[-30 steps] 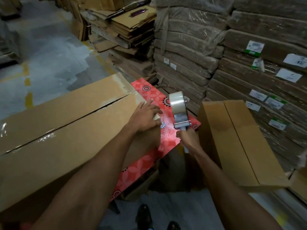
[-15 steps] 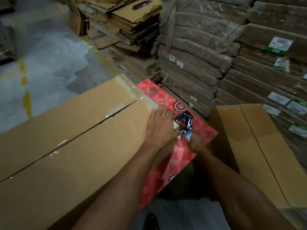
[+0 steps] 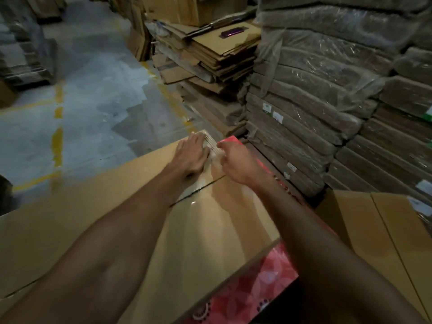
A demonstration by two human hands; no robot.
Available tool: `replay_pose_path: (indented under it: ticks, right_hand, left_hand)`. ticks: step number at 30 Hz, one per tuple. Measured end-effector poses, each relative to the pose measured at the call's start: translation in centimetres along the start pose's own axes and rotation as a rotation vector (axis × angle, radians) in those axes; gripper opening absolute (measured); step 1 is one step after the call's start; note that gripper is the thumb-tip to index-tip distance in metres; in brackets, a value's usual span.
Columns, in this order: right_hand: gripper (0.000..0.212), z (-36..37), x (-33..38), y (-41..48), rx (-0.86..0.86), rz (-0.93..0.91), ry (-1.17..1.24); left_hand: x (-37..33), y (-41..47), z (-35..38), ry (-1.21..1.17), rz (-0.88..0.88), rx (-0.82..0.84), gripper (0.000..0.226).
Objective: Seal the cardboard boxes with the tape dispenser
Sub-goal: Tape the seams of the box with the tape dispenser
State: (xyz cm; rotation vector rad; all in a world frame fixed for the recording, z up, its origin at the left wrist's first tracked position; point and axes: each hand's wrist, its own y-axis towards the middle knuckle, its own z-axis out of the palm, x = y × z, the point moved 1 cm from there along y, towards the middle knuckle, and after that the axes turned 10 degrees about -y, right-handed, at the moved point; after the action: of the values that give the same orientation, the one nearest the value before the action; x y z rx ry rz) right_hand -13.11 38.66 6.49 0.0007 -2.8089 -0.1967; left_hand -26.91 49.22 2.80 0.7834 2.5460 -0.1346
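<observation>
left hand [image 3: 192,155] flat on cardboard box [image 3: 210,230] far end, right hand [image 3: 236,163] curled just beside it, grip unclear

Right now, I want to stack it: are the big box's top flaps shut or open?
Shut: both flaps of the large cardboard box lie flat, meeting along a seam; the left hand presses on top.

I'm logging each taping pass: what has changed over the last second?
Both hands moved along the end of the cardboard box, away from the person, past the seam to its far corner. The left hand presses flat there; the right hand is curled beside it, and the tape dispenser it held upright earlier is no longer visible. The box stays on the red patterned surface.
</observation>
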Motion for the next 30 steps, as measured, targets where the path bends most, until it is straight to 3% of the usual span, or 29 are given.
replay_pose_path:
  ticks: [4, 7, 14, 22, 30]
  right_hand:
    - [0.049, 4.7, 0.2, 5.2, 0.098, -0.113, -0.148]
    - [0.061, 5.7, 0.2, 5.6, 0.147, -0.080, -0.265]
    - [0.062, 5.0, 0.1, 3.2, 0.145, -0.059, -0.238]
    - [0.063, 3.1, -0.6, -6.7, 0.155, 0.054, -0.280]
    - [0.062, 3.2, -1.0, -6.6, 0.173, 0.018, -0.300]
  left_hand:
    - [2.0, 3.1, -0.4, 0.043, 0.055, 0.078, 0.051]
    - [2.7, 4.0, -0.4, 0.076, 0.070, 0.082, 0.052]
    - [2.5, 3.4, 0.1, 0.134, 0.025, 0.094, 0.055]
    - [1.0, 2.7, 0.0, 0.173, -0.005, 0.110, 0.060]
    - [-3.6, -3.9, 3.2, 0.210, 0.159, 0.137, 0.058]
